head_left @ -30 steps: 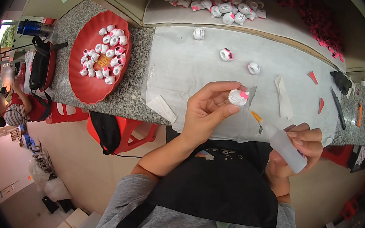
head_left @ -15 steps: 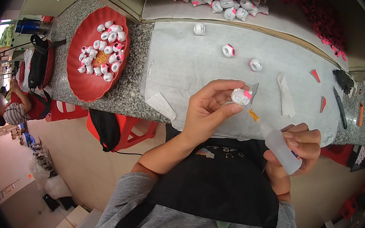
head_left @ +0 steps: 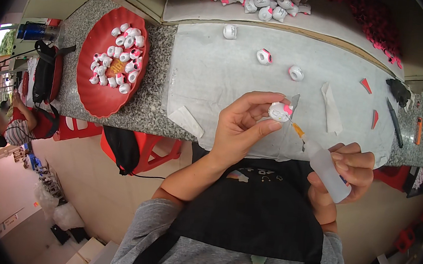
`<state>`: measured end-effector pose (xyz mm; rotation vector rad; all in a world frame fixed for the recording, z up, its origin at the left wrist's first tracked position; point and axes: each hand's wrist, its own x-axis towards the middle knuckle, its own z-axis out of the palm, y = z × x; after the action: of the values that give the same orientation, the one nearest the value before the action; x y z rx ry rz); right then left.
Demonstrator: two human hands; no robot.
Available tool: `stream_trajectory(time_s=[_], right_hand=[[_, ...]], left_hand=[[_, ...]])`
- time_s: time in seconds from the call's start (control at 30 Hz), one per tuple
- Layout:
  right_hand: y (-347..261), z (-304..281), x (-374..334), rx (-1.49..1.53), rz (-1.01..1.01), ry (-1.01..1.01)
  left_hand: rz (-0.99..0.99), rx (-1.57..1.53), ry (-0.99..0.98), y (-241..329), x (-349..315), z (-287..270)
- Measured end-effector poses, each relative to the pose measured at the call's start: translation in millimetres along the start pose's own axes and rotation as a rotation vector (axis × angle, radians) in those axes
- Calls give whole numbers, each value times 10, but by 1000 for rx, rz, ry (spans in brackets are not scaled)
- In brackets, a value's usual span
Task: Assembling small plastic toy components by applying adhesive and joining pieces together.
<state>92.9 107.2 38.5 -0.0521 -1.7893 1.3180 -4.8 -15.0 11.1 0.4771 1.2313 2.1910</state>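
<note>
Between thumb and fingers, my left hand point(head_left: 248, 119) pinches a small white cat-shaped figurine head point(head_left: 277, 111) with a pink patch on its right side. My right hand point(head_left: 347, 171) is wrapped round a translucent squeeze bottle point(head_left: 329, 173), tilted so its orange needle tip point(head_left: 298, 130) points up and left. The thin needle end is at or very near the figurine's right edge; contact is too fine to tell. A grey pointed blade-like piece point(head_left: 295, 100) shows just beyond the figurine. Three more white-and-pink pieces, one of them a figurine head point(head_left: 264, 56), lie farther off on the white sheet.
A red scalloped tray point(head_left: 85, 93) of small white heads stands at the left. Heaped white heads point(head_left: 261, 1) and pink pieces point(head_left: 372, 26) lie on the raised back shelf. Folded paper point(head_left: 332, 109), red slips point(head_left: 366, 86) and a dark pen-like tool point(head_left: 393, 123) are on the right.
The bottle in my right hand has drawn back slightly down and to the right, its tip shifting away from the figurine's lower edge. My left hand stays nearly still.
</note>
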Motion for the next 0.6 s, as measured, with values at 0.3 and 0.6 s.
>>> stream_trajectory(time_s=[0.3,0.6], right_hand=[[2,-6,-12,19,-4,-36],[6,-4,33,53,8,-91]], left_hand=[[0,31,-11,-11,-8,-1],[154,270,-63,-23,0,-34]])
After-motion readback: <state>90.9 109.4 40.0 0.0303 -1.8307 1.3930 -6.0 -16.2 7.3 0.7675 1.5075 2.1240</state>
